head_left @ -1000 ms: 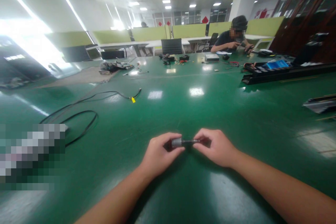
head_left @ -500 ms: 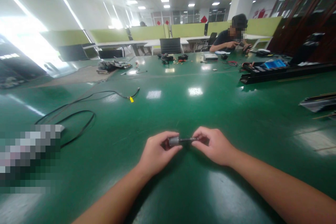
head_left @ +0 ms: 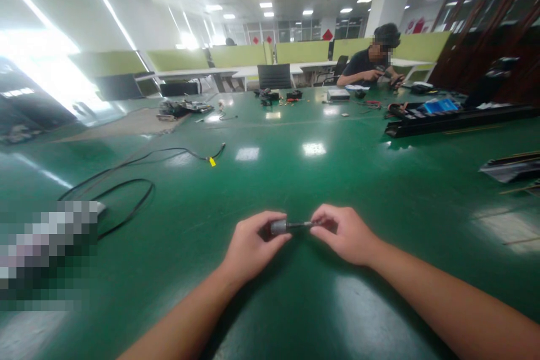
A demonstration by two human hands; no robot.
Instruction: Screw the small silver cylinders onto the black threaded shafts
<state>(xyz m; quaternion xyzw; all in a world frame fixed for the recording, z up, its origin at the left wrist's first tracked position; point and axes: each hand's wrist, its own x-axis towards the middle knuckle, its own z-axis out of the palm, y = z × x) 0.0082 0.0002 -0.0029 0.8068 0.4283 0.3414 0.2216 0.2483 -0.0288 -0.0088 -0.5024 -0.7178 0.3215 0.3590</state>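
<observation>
Near the middle of the view, my left hand grips a short grey cylinder between thumb and fingers. A thin dark rod runs from the cylinder toward the right. The rod's far end is pinched by the fingertips of my right hand, which cover its tip. Both hands are held low over the glossy green table, with the cylinder and rod roughly level between them.
A black cable with a yellow tag curls at the left, by a pixelated object. Electronic parts lie farther back. Black rails stand at the right. Across the table sits a person handling something small.
My hands have kept nearly the same place and hold. The camera view has shifted very slightly, and the person across the table has moved their head and hands a little.
</observation>
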